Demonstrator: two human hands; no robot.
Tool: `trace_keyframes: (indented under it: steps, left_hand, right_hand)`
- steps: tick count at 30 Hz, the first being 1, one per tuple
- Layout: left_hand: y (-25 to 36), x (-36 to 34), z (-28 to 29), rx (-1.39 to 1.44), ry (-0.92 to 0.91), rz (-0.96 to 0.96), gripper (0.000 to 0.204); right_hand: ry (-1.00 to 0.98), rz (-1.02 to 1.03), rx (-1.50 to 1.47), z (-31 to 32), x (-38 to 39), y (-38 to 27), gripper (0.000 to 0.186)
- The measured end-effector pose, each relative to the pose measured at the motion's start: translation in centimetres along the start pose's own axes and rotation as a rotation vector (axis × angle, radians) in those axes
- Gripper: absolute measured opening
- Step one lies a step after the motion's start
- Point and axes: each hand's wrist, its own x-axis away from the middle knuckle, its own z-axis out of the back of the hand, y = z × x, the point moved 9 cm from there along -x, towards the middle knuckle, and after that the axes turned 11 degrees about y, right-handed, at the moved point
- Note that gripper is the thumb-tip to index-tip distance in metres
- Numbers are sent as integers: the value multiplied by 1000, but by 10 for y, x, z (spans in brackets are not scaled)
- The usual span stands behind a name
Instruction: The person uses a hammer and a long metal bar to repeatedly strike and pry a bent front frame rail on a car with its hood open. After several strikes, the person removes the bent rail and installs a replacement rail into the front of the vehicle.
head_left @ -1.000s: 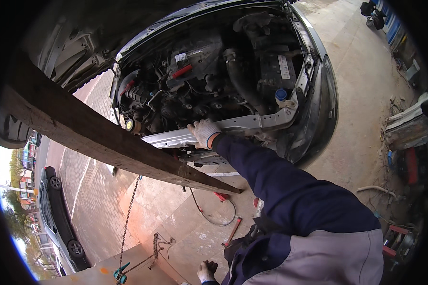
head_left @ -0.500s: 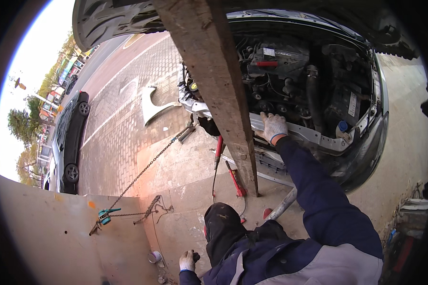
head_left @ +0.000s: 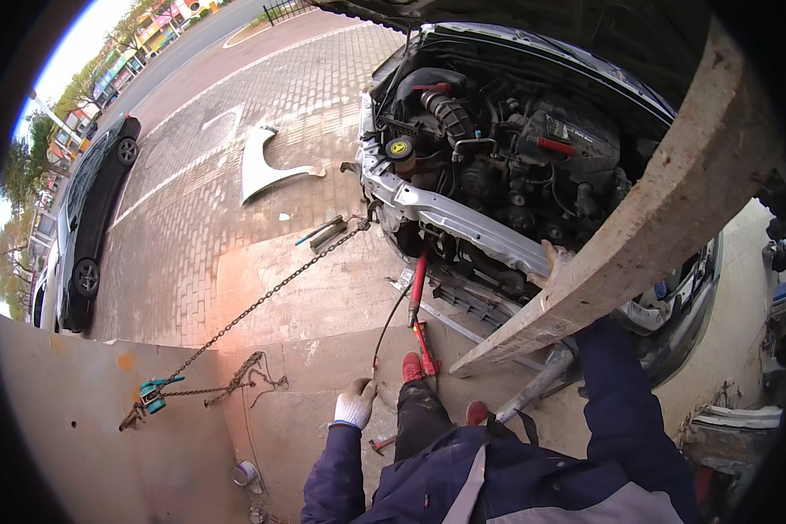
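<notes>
My left hand (head_left: 355, 404), in a white glove, is low over the floor. Its fingers are curled together beside the lower part of a black hose (head_left: 388, 327); whether anything is in them is hidden. The hose runs up to a red hydraulic cylinder (head_left: 418, 281) at the car's front. A red-handled tool (head_left: 427, 351) lies below it, by my shoe. My right arm (head_left: 616, 362) reaches behind a thick wooden beam (head_left: 620, 253). Only a gloved part of my right hand (head_left: 557, 259) shows past the beam, against the silver front crossbar (head_left: 472, 225) of the car.
The car's engine (head_left: 533, 148) lies exposed under a raised hood. A taut chain (head_left: 271, 297) links the car's front corner to a teal hoist (head_left: 153, 396) at the left. A white fender (head_left: 266, 175) is on the paving, a red hammer (head_left: 381, 444) near my leg. A dark car (head_left: 96, 218) stands beyond.
My view has shifted left, so the beam now crosses at the right and covers most of my right hand. My left hand has risen forward to beside the hose.
</notes>
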Motion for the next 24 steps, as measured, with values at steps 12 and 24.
trace_keyframes:
  steps: [12,24]
  left_hand:
    - [375,-194,-114,-418,80,-1490,47]
    - [405,-240,-201,-796,-118,-1590,56]
  right_hand:
    - [-140,-172,52,-25,-8,0,101]
    - [-236,-233,57,-30,-9,6,105]
